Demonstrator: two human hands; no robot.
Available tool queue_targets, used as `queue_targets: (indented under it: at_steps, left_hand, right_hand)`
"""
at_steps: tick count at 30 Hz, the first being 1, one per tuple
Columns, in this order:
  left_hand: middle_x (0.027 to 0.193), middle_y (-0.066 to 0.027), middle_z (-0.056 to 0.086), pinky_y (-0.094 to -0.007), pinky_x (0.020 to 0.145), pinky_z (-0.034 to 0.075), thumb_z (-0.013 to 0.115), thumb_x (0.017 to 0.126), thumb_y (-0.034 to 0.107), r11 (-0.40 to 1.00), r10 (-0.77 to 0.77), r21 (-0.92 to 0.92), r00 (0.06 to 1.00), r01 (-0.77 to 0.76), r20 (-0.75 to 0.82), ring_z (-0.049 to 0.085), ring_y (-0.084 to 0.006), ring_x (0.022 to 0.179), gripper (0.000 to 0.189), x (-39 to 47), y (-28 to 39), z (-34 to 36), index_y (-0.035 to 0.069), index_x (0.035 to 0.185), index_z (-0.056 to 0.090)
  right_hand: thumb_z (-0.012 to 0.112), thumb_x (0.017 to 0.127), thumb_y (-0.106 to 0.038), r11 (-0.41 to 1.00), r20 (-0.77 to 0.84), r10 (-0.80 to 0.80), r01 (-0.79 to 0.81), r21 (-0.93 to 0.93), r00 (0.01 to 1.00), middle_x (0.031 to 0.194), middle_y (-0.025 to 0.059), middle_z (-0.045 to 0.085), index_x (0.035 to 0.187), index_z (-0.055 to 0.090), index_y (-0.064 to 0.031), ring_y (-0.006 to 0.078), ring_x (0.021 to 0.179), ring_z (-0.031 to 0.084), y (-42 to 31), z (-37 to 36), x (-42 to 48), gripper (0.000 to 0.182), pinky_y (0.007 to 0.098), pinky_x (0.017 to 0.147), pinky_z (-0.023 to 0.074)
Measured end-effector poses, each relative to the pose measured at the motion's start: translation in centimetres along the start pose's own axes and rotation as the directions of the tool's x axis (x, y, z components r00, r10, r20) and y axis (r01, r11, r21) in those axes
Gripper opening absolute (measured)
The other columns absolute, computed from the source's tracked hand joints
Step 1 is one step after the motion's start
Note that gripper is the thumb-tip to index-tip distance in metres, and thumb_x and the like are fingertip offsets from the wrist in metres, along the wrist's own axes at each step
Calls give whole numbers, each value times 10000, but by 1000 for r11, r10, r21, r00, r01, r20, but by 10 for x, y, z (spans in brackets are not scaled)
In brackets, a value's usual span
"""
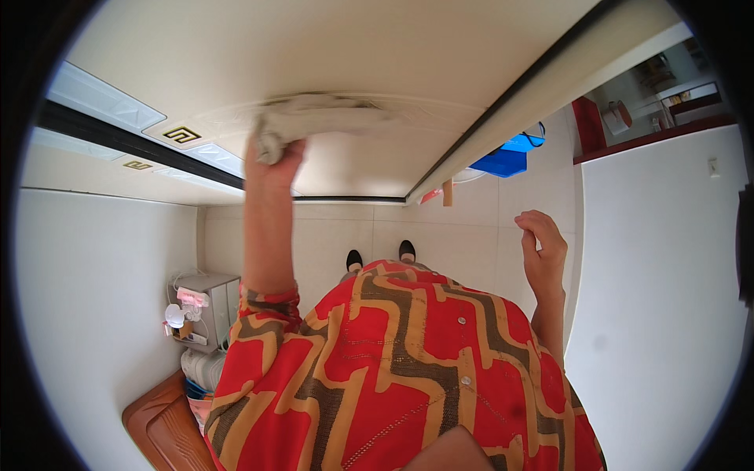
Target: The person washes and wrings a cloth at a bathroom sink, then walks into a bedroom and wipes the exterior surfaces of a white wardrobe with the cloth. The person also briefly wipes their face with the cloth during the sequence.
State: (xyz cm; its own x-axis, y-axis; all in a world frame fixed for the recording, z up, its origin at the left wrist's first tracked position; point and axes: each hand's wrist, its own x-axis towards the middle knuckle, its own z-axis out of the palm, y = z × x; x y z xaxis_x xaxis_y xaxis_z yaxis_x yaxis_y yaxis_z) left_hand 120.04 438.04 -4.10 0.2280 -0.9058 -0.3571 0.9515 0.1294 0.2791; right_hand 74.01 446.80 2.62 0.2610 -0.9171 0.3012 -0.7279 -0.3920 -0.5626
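My left hand (283, 160) is raised and grips a pale, crumpled cloth (318, 120). The cloth lies against a cream door panel (353, 47), and its outline is blurred. An embossed curved line runs across the panel on both sides of the cloth. Left of the hand, the panel has a pale decorative strip with a gold-and-black key motif (182, 135). My right hand (543, 244) hangs at my right side near the white wall, its fingers loosely bent and its thumb apart, holding nothing.
A black-edged frame (471, 132) borders the door on the right. Beyond it, blue containers (503, 160) stand on the tiled floor (436, 235). At lower left are a grey bedside cabinet (206, 285) with small items on it and a brown headboard (162, 421). White walls flank both sides.
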Motion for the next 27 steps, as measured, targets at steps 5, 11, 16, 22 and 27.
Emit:
queue_targets:
  at_steps: [5,11,16,22,27]
  left_hand:
    - [1195,-123,599,-362,977,481,523,982,171,638,617,449,764,-626,189,589,-235,1114,310,-26,5,25,2,1241,518]
    - [1174,-141,527,-353,1000,411,645,891,93,141,720,725,572,-674,392,513,-244,1115,533,18,-97,-22,-60,1333,388]
    - [1082,-174,531,-430,948,399,625,757,-20,-151,484,639,507,-754,713,504,-354,1017,448,3,-162,-2,-20,1196,535]
    - [1003,-146,649,-406,882,437,615,798,32,-412,413,205,18,-888,910,585,-348,964,379,-28,-141,177,24,1176,625]
    - [1355,-136,557,-400,1095,338,594,924,77,-445,343,-135,-308,-885,887,455,-334,1290,391,-58,-130,332,55,1315,579]
  right_hand:
    - [562,826,104,1000,-19,3,-3,-4,1000,994,144,680,961,651,-7,312,998,648,-1,0,-5,197,372,846,533]
    - [559,802,120,1000,-54,-10,9,-10,998,963,144,672,944,641,-5,320,975,647,-5,-6,-15,207,379,825,533]
    - [557,790,124,1000,-90,30,-30,-5,996,948,150,669,940,639,-5,326,960,648,-4,-12,-26,213,388,818,533]
    - [560,781,119,1000,-158,1,0,7,988,922,156,663,927,633,4,342,940,643,3,-19,-37,200,398,803,534]
    - [568,773,111,1000,-215,-17,19,11,977,925,164,657,917,626,2,353,937,639,14,-21,-46,189,406,801,534]
